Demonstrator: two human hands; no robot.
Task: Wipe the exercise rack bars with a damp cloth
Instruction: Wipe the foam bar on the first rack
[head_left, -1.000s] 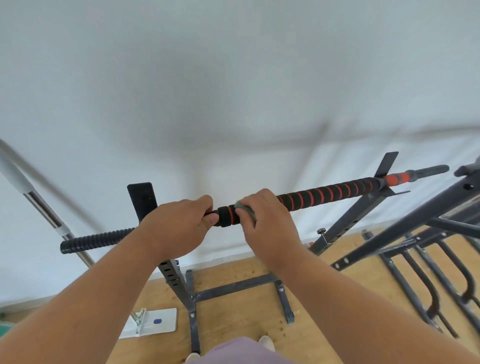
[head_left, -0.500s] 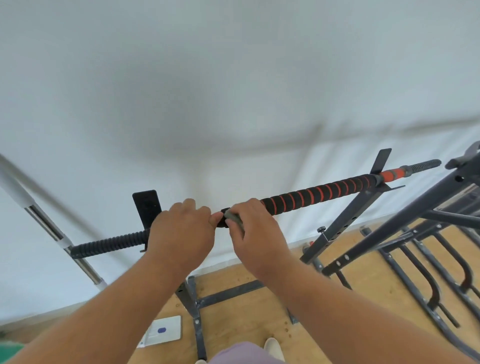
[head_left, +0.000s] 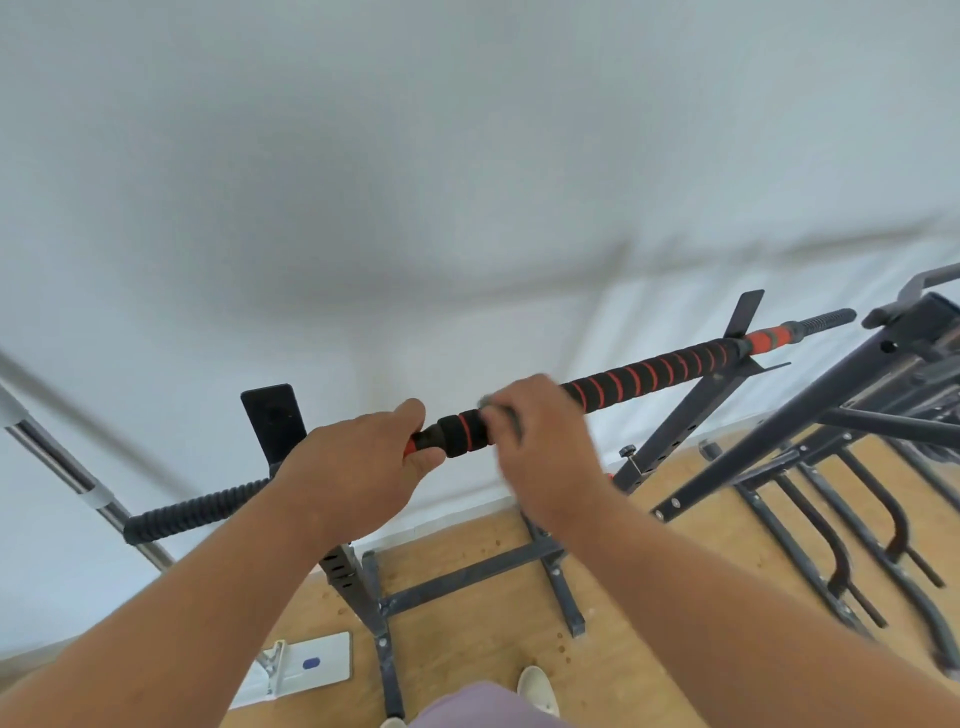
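Bar foam newly bare between left hand and right hand.

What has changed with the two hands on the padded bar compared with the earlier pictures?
The right hand, gripping the grey cloth around the padded bar, has slid right along it, away from the left hand. A stretch of black foam with an orange band now shows between them; half a second ago the hands almost touched. The left hand still grips the bar near the left upright, and the bar still rests on the rack.
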